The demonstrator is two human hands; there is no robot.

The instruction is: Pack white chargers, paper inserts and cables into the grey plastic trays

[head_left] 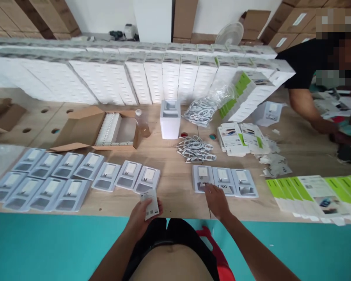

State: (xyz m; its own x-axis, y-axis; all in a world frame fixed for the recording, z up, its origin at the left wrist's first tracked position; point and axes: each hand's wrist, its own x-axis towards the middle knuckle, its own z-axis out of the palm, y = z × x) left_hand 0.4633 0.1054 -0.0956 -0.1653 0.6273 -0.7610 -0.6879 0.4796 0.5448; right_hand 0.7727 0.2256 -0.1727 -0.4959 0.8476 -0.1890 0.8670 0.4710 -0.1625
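My left hand point(139, 218) holds a small white printed leaflet point(149, 203), perhaps a stack of them, over the table's front edge. Its fingers and thumb are closed round the sides. My right hand point(218, 201) reaches to the lower compartment of a white plastic tray point(202, 172), the leftmost of three side by side. Its fingertips are pressed together there, and whatever they pinch is hidden. In the middle tray point(222, 175) and the right tray point(242, 176), a white charger block lies above a printed piece.
More trays with chargers point(105, 175) lie at left. Behind are an open carton point(114, 130), a bottle point(142, 123), a tray stack point(170, 121), loose cables point(195, 149) and bagged cables point(203, 109). Green-white boxes point(318, 197) lie right; a co-worker's arm point(307, 109) is beyond.
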